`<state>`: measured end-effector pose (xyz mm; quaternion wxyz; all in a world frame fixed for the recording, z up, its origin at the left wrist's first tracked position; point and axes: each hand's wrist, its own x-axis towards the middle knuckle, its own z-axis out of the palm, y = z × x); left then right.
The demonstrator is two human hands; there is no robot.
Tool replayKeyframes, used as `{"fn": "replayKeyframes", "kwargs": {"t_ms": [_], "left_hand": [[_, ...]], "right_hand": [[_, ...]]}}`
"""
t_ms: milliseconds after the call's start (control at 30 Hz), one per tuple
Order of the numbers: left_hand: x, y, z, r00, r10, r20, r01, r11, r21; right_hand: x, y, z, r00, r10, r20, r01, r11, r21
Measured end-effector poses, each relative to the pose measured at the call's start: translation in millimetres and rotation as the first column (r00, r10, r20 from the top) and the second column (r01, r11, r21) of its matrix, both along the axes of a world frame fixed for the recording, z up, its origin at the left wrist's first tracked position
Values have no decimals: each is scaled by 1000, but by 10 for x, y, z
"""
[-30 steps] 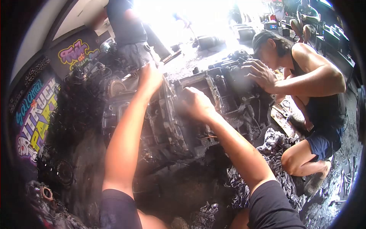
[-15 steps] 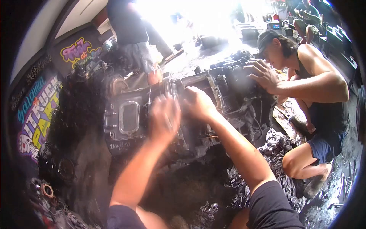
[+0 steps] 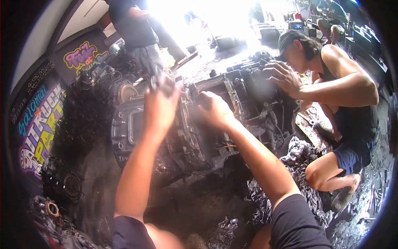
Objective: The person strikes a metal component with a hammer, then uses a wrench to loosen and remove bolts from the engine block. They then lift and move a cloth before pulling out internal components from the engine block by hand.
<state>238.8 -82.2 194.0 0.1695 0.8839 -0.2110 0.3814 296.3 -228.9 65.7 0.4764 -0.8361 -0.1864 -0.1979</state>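
A large, grimy metal vehicle casing (image 3: 190,137), looking like a gearbox or engine block, lies across the floor before me. My left hand (image 3: 161,106) is over its upper left part, closed around something dark and blurred that I cannot make out. Curled fingers on my right hand (image 3: 216,110) rest at the casing's middle, by an open rectangular frame (image 3: 232,97). Whatever those fingers grip is hidden under them. To the left of my left hand is a raised rectangular panel (image 3: 133,126) on the casing, partly covered by my forearm.
At the right a person (image 3: 331,83) crouches with a hand by the casing's far end. Someone else (image 3: 134,33) stands behind it. Crumpled dark rags or scraps (image 3: 304,159) lie at right. Heaped metal parts (image 3: 83,112) fill the left. Another person (image 3: 331,18) sits far back.
My left hand has moved up and left, away from my right hand. My right hand stays at about the same spot. The standing person has shifted slightly left.
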Motion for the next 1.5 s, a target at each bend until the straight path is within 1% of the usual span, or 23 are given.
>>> {"fn": "replayKeyframes", "kwargs": {"t_ms": [33,133,233,267,367,433,467,533,600,667,700,733,767,800,933,1033,1067,1167,1200,1233,1367,1433,1500], "left_hand": [[219,74,73,998,-14,-56,11,999,-50],[648,186,199,988,26,-154,-30,999,-25],[927,188,316,933,96,-347,-98,995,12],[1011,178,350,921,159,-354,-137,987,88],[1517,269,231,893,169,-416,-158,986,62],[1857,420,-38,932,231,-279,-207,972,116],[1842,409,-116,956,222,-193,-200,971,130],[1571,325,-81,956,175,-235,-163,984,72],[939,173,-110,992,103,-77,-108,992,-58],[97,29,-430,980,107,-169,-123,989,-84],[-136,96,-699,995,-98,-3,98,990,104],[-395,101,-792,992,-111,65,66,874,481],[-523,133,-967,993,-115,-18,107,836,538],[-537,188,-1046,985,-168,37,119,822,557],[-600,151,-972,937,-339,87,243,809,535],[-643,43,-738,959,-281,47,244,896,372],[-617,23,-645,984,-172,53,155,960,232],[-260,49,-245,993,-49,104,43,997,66],[-128,65,-79,993,-111,46,110,993,32],[-2,38,61,995,-82,-59,75,991,-112],[708,199,188,986,68,-151,-69,998,-3],[1059,326,155,989,2,-149,14,994,107],[1289,371,264,939,-25,-344,57,995,81]], "right_hand": [[-29,-12,35,999,6,-35,-7,1000,-10],[-37,-10,17,1000,-1,-12,1,1000,16],[3,-6,-14,1000,8,21,-9,1000,30],[-3,-9,-12,1000,12,7,-13,999,31],[-37,-4,36,999,26,-29,-26,999,28],[7,6,7,999,32,-39,-31,999,20],[19,7,-8,999,26,-22,-26,999,19],[43,11,-39,1000,14,11,-15,1000,21],[57,15,-62,1000,13,16,-13,1000,18],[85,18,-92,1000,15,25,-16,1000,27],[104,31,-129,999,18,30,-19,999,38],[114,37,-153,999,18,33,-20,999,50],[99,17,-125,999,22,33,-24,998,53],[57,-2,-75,999,33,30,-34,998,51],[61,25,-67,999,35,27,-38,995,89],[25,8,-28,999,35,-3,-35,996,77],[43,10,-51,999,48,17,-50,995,89],[74,-7,-83,998,55,39,-58,994,92],[37,-13,-41,999,43,20,-44,996,74],[1,-12,-2,999,33,2,-33,998,54],[-42,-24,40,999,41,-34,-40,999,29],[41,-2,-48,999,38,-17,-37,998,49],[48,3,-39,999,34,-7,-34,999,28]]}}
